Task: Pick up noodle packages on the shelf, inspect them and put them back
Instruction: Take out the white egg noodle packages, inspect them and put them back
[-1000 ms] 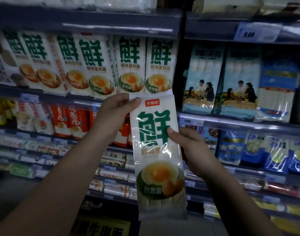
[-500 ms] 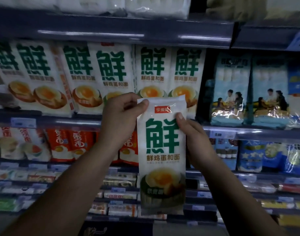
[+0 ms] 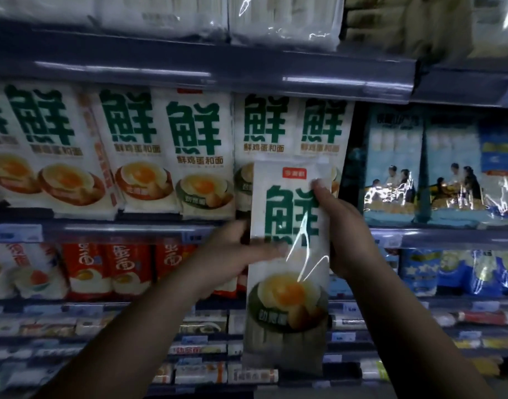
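I hold a white noodle package (image 3: 287, 283) upright in front of the shelf; it has a big green character and an egg picture. My left hand (image 3: 232, 254) grips its left edge at mid height, thumb across the front. My right hand (image 3: 342, 234) grips its right edge, fingers reaching up near the red logo. The package's top overlaps the lower part of matching packages (image 3: 293, 128) standing in a row on the shelf behind it.
More of the same white-and-green packages (image 3: 166, 151) fill the shelf to the left. Blue packages (image 3: 420, 168) stand to the right, red ones (image 3: 123, 266) on the shelf below. The shelf edge (image 3: 117, 228) carries price tags. Pale packs (image 3: 281, 21) lie on top.
The package has risen toward the shelf row. My left hand slid from its top corner down to mid height. My right hand moved up along the right edge.
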`<state>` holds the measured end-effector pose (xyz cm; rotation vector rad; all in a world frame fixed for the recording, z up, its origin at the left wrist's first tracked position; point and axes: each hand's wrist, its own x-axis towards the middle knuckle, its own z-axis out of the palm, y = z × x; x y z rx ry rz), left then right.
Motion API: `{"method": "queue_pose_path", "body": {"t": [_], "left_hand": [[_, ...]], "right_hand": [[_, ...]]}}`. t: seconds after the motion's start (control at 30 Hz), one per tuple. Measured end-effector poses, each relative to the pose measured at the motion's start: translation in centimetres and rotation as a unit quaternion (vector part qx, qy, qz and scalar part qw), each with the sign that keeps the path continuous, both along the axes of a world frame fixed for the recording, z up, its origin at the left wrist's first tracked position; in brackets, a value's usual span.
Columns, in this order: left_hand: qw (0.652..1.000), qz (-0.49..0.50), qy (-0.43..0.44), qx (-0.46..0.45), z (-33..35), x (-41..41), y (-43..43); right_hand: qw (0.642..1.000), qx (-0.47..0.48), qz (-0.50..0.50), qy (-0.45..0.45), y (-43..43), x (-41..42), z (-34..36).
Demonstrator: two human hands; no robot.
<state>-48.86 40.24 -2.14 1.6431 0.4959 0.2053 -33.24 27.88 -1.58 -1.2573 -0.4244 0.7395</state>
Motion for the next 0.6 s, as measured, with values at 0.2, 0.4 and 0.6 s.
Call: {"method": "queue_pose_path", "body": {"t": [0.2, 0.4, 0.6], "left_hand": [[0.991, 0.097, -0.081, 0.041, 1.0, 2.7, 0.2], [0.977, 0.162, -0.115, 0.075, 2.7, 5.8, 1.2], [0.951, 0.227, -0.096, 0.188, 2.6, 7.1, 2.0]], "right_hand": [[0.992, -0.02, 0.114, -0.056, -1.6, 4.3, 0.7], [0.961, -0.102, 0.144, -0.212, -2.9, 6.4, 0.2], [0.955, -0.07, 0.095, -0.273, 0.7, 8.8, 3.4]]}}
